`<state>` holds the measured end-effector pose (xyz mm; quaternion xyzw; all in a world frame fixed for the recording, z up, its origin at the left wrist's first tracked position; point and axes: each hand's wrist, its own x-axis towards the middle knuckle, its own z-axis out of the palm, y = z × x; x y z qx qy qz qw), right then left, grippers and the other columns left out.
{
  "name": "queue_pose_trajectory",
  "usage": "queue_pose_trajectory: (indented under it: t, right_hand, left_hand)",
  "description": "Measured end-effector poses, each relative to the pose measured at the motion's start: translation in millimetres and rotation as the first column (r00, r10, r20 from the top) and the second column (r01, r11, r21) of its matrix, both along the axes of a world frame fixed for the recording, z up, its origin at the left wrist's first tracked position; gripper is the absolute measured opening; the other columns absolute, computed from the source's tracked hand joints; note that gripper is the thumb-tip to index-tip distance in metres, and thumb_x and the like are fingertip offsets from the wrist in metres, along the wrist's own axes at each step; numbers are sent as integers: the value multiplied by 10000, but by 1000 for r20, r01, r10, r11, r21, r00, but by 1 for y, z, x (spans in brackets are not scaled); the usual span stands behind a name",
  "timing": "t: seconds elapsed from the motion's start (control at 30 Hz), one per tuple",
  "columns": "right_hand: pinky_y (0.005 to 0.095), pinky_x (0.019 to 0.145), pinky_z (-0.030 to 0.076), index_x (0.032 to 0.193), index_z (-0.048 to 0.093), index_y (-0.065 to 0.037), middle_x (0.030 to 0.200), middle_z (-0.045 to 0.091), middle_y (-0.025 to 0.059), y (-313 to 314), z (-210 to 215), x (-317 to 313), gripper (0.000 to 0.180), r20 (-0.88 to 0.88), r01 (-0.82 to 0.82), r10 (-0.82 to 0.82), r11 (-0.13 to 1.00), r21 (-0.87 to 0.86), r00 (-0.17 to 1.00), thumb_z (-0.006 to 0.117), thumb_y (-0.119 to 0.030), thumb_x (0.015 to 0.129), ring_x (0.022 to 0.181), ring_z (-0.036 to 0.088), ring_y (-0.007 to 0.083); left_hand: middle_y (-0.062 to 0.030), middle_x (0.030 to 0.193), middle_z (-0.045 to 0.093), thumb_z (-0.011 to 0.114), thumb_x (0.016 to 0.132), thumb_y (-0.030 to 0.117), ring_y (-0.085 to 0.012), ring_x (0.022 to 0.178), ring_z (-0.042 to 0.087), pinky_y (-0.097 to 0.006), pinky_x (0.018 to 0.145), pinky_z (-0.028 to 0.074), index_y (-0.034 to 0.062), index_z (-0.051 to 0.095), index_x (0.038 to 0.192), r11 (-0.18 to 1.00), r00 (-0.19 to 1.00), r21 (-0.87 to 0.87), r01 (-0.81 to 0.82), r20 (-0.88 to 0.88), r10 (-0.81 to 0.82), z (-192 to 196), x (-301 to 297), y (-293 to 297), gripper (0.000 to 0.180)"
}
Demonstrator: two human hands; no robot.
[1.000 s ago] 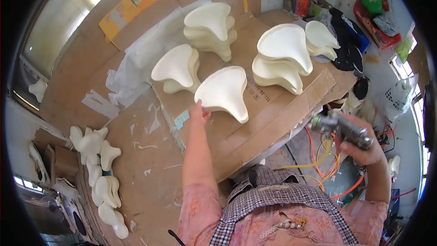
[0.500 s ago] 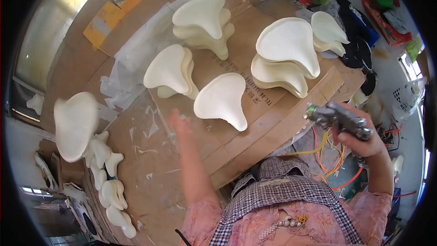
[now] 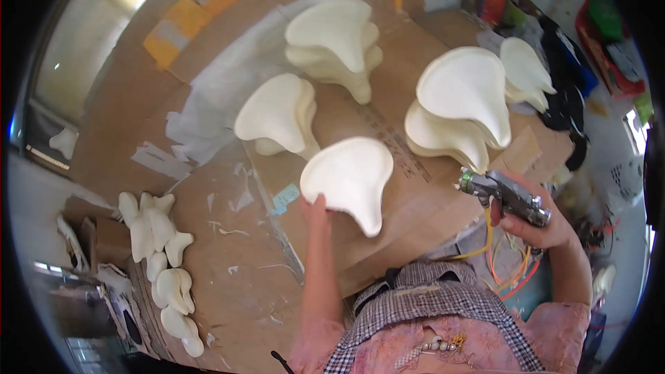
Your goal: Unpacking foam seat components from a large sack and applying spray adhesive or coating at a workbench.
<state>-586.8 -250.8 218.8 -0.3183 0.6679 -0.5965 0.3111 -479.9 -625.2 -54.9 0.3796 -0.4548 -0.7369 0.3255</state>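
A cream bicycle saddle pad (image 3: pixel 350 176), broad at the back and tapering to a nose, is gripped at its left edge by my left hand (image 3: pixel 316 211), thumb on top and fingers hidden beneath. My right hand (image 3: pixel 537 218) is wrapped round the handle of a metal spray gun (image 3: pixel 509 197) with a green ring at its front end. Stacks of like pads surround the held one: a left stack (image 3: pixel 277 114), a far stack (image 3: pixel 332 31) and a large right stack (image 3: pixel 464 90).
Cardboard (image 3: pixel 388 249) covers the table. Several more pads (image 3: pixel 156 235) lie heaped along the left edge. Coloured hoses (image 3: pixel 516 277) hang below the spray gun. Black cloth (image 3: pixel 564 69) and a red tray (image 3: pixel 606 48) sit at the far right.
My left hand has come to the near pad and taken hold of its edge. The blurred pad in the air at left now rests among the heap. The spray gun has shifted slightly.
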Motion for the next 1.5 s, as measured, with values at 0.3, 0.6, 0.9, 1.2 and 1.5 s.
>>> queue_pose_trajectory:
  t: [0.3,0.6,0.9,1.2,1.5]
  right_hand:
    - [234,729,440,1309,372,-18,914,551,22,-78,26,-25,561,-72,-109,102,989,-104,992,614,-46,804,797,514,90]
    - [241,712,443,1221,471,-15,908,599,50,-140,54,-7,459,-279,-121,163,980,161,946,603,-20,782,787,538,92]
    - [249,645,452,1286,385,7,855,572,66,-182,57,7,564,-148,57,-67,996,-72,987,627,-62,781,712,540,104]
    - [246,678,467,1264,427,-16,886,584,43,-192,52,0,534,-138,-55,117,920,387,984,644,-43,777,741,545,89]
    - [233,604,460,1283,400,12,810,579,59,-221,54,8,560,-83,117,-114,992,35,990,638,-92,787,662,538,95]
  left_hand:
    - [-178,1404,248,466,911,261,-364,1174,408,-442,975,393,150,230,1389,720,598,306,-622,-408,690,154,146,-151,544]
    - [-149,1228,396,622,799,379,-299,903,485,-451,706,470,123,374,1274,982,980,171,-81,192,48,64,-33,-296,594]
    - [-129,1072,544,537,827,65,-310,885,576,-414,627,537,54,448,1171,978,991,209,0,130,-28,43,-114,-272,355]
    - [-87,871,489,573,854,255,-236,692,529,-338,606,524,19,452,1101,870,835,325,-371,-293,466,90,-62,-324,362]
    - [-134,1141,510,535,840,95,-309,868,591,-466,663,520,92,393,1226,939,971,327,108,166,-170,-22,-135,-292,412]
